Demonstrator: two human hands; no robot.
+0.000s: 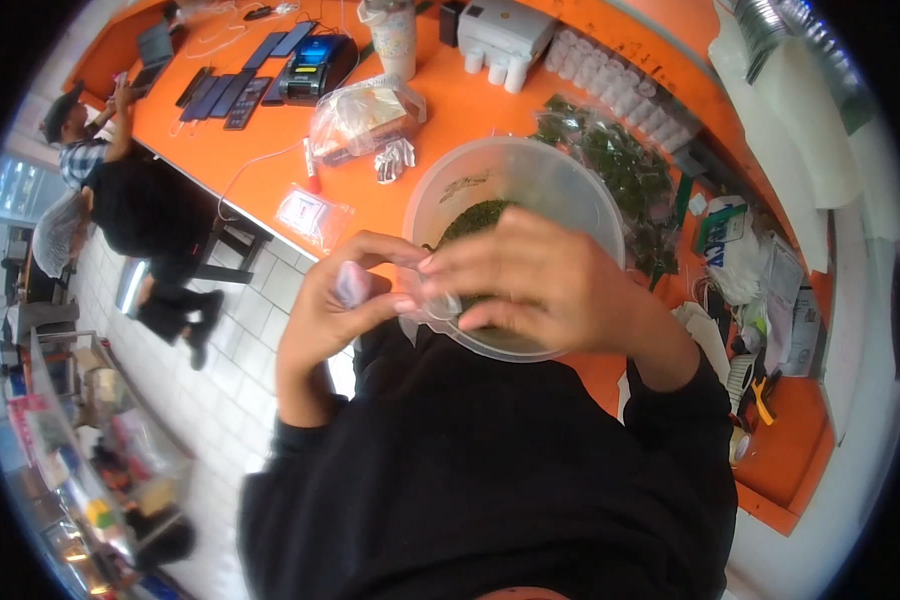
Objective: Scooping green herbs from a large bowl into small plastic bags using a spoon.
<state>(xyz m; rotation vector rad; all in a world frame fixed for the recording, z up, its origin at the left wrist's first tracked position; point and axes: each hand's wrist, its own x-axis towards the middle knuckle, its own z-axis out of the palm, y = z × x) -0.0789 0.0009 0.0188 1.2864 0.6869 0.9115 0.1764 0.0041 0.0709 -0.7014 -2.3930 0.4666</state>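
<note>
A translucent plastic bucket stands in front of me at the edge of the orange table, with dark green crumbled leafy material inside. My left hand holds a small clear plastic bag over the bucket's near left rim, pinched between thumb and fingers. A pinkish-white crumpled piece shows within the curl of that hand. My right hand is over the bucket, blurred, its fingertips at the bag; whether they grip it is unclear. Part of the leafy material is hidden behind this hand.
Filled clear packets of green leaves lie right of the bucket. Beyond it are a plastic-wrapped container, a red-and-white marker, several phones and a paper cup. Another person is at the table's far left.
</note>
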